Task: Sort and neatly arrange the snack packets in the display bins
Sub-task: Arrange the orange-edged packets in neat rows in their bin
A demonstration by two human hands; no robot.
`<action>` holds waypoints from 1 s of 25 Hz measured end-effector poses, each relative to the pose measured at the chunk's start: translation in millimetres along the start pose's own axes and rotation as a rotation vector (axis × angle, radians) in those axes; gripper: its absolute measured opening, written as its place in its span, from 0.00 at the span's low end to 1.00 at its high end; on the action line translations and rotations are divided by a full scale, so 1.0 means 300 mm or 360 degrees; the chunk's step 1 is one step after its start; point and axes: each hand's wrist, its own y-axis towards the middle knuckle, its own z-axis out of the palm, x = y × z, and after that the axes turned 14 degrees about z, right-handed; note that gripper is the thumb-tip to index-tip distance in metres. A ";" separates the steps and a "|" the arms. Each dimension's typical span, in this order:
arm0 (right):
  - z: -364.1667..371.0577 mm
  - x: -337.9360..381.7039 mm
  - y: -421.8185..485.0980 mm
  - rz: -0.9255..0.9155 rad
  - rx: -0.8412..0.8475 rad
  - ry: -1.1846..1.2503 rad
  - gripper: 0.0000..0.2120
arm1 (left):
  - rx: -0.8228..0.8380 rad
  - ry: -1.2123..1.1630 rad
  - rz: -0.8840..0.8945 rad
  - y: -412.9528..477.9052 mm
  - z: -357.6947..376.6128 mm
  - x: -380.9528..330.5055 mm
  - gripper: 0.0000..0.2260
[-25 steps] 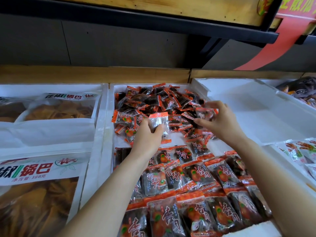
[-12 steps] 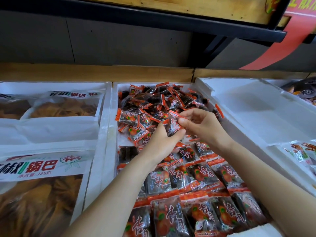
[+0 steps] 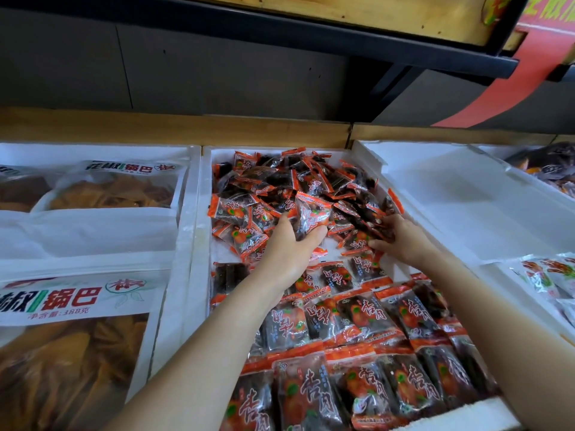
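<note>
middle bin (image 3: 199, 231): a white foam box right in front of the person; everything below is placed from it.
loose heap (image 3: 280, 181): small orange-edged snack packets fill the far half of the middle bin, lying at all angles.
neat rows (image 3: 373, 337): the near half of the middle bin holds packets of the same kind, laid flat in overlapping rows with labels up.
left hand (image 3: 289, 247): over the centre of the middle bin, at the near edge of the loose heap, thumb and fingers closed round one packet.
held packet (image 3: 311, 213): tilted in the left hand's grasp, against the near side of the loose heap.
right hand (image 3: 401, 237): by the right wall of the middle bin, fingers curled down among loose packets; I cannot tell whether they grip any.
big bags (image 3: 77, 300): in the bin left of the middle bin, large clear bags of yellow-brown crisps with white labels.
right-hand bin (image 3: 451, 197): just right of the middle bin, mostly white lining showing.
</note>
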 end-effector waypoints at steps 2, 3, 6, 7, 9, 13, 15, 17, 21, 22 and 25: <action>0.004 0.000 0.006 -0.0011 -0.0058 0.0032 0.32 | -0.0007 -0.0024 -0.0004 0.002 0.000 0.005 0.28; 0.004 -0.004 0.006 -0.0030 -0.0102 0.0009 0.29 | -0.0013 -0.0033 -0.0013 0.003 -0.002 0.006 0.29; 0.009 -0.018 0.003 -0.0140 -0.0325 -0.0085 0.16 | -0.0043 -0.0058 -0.0043 0.001 -0.005 0.006 0.26; 0.005 -0.015 -0.002 -0.0145 -0.0377 -0.0066 0.12 | -0.0044 -0.0062 -0.0053 -0.002 -0.007 0.006 0.22; -0.011 0.001 -0.016 -0.0097 -0.0445 -0.0042 0.08 | -0.0044 -0.0080 -0.0064 -0.011 -0.008 -0.008 0.15; -0.065 0.044 -0.062 -0.0080 -0.0711 -0.0119 0.08 | -0.0016 -0.0046 -0.0164 -0.005 -0.016 -0.003 0.21; -0.085 0.092 -0.114 -0.0155 -0.0713 0.0351 0.06 | 0.0025 -0.0029 -0.0209 -0.008 -0.016 -0.002 0.32; -0.088 0.156 -0.184 -0.0358 -0.0547 0.0936 0.05 | 0.0054 -0.0070 -0.0282 -0.007 -0.015 -0.001 0.38; -0.048 0.252 -0.304 -0.0902 -0.0279 0.1003 0.06 | -0.0060 -0.0476 -0.0444 -0.001 -0.017 -0.018 0.24; -0.030 0.262 -0.318 -0.0987 -0.0242 0.0960 0.05 | -0.0115 -0.0530 -0.0462 0.003 -0.021 -0.024 0.20; 0.009 0.273 -0.336 -0.1105 -0.0152 0.0838 0.04 | -0.0288 -0.0672 -0.0495 -0.006 -0.027 -0.061 0.14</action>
